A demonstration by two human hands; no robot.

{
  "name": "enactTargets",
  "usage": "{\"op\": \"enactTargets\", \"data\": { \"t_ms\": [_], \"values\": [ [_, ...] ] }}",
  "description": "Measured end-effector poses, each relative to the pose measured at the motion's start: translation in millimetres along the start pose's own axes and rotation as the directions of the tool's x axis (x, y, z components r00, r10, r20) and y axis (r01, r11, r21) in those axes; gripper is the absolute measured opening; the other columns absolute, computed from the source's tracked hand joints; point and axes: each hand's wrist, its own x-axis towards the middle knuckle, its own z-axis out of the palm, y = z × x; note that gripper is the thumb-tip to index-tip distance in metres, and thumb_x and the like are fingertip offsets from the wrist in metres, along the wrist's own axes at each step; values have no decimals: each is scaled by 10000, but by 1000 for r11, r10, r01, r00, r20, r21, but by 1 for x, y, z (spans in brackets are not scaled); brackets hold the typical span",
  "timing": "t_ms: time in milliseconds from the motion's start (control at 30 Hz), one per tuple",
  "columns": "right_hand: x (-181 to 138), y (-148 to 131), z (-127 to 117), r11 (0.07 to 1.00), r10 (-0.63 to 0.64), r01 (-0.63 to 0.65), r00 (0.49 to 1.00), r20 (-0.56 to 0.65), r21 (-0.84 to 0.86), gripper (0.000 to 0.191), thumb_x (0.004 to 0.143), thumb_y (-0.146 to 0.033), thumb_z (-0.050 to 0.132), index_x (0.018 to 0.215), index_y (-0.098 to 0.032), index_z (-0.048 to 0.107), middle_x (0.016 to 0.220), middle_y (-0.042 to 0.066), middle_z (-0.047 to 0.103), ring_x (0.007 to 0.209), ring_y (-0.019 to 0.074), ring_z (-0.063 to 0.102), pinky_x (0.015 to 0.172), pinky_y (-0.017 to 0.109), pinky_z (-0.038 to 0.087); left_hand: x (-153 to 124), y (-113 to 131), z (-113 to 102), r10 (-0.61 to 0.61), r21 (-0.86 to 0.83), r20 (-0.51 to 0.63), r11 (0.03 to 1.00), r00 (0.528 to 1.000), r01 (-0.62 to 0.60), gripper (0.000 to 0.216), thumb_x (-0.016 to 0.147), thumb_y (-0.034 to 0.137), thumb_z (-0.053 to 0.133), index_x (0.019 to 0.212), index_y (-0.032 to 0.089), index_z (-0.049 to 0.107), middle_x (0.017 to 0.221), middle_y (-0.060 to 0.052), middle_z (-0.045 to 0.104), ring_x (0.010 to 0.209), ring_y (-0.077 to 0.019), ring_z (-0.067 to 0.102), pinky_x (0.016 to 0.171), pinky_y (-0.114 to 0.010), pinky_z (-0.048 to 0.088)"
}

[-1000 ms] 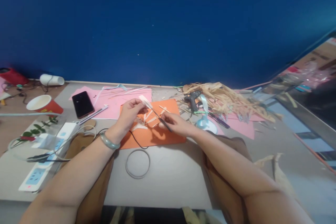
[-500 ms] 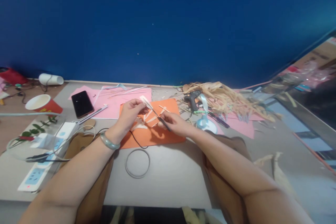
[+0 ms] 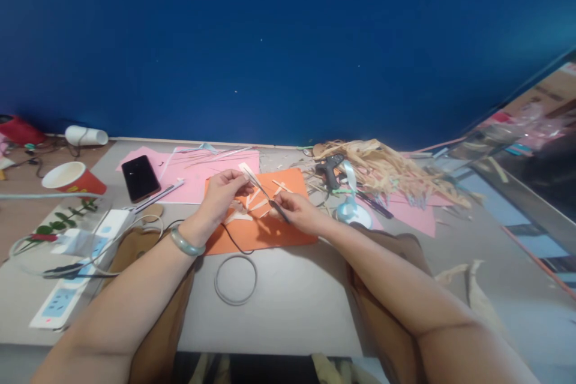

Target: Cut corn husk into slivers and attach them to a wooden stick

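Note:
My left hand [image 3: 222, 193] is closed, its thumb and fingertips pinching a pale, whitish strip [image 3: 244, 168] above the orange sheet [image 3: 265, 239]. In my right hand [image 3: 300, 211] is a pair of scissors [image 3: 279, 211] with dark handles. Their narrow blades point away and to the left, meeting the pale strip beside my left fingertips. Whether the blades are apart or together is too small to tell. Several pale cut pieces [image 3: 282, 186] lie scattered on the orange sheet under both hands.
Right of the sheet lie a black glue gun [image 3: 332, 173], a roll of light-blue ribbon [image 3: 354, 213] and a heap of dried straw-coloured strips [image 3: 382, 162]. To the left are a phone [image 3: 140, 177], a red paper cup [image 3: 74, 178] and a power strip [image 3: 60, 303]. A grey cable coil [image 3: 236, 280] sits nearer me.
Both hands stay in almost the same place, with the strip and the scissors still held. The view has shifted very slightly.

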Motion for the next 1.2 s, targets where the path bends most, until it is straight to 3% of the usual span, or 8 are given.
{"op": "enactTargets", "data": {
  "t_ms": [533, 733, 1200],
  "values": [
    [1, 3, 5, 997, 12, -9, 1000, -27, 81, 399, 715, -493, 643, 671, -178, 403, 564, -59, 432, 517, 65, 361, 503, 215, 299, -1, 4, 2, -41, -20, -19, 999, 999, 41, 215, 604, 285, 716, 621, 141, 558, 586, -26, 655, 535, -124, 627, 592, -244, 496],
    [-1, -2, 7, 996, 36, -32, 999, -39, 83, 430, 672, -518, 668, 667, -183, 400, 547, -66, 427, 503, 65, 369, 487, 212, 296, -2, 4, 3, -89, 26, 30, 996, 996, 88, 197, 608, 275, 719, 619, 134, 582, 608, -52, 671, 537, -122, 621, 590, -239, 485],
    [-2, -4, 12, 992, 59, -54, 997, -49, 112, 407, 708, -524, 627, 656, -183, 410, 553, -57, 453, 517, 73, 375, 520, 225, 300, -4, 0, 5, -118, 7, 63, 993, 991, 118, 197, 592, 266, 721, 613, 134, 576, 563, -41, 648, 521, -119, 611, 563, -224, 471]
  ]
}}
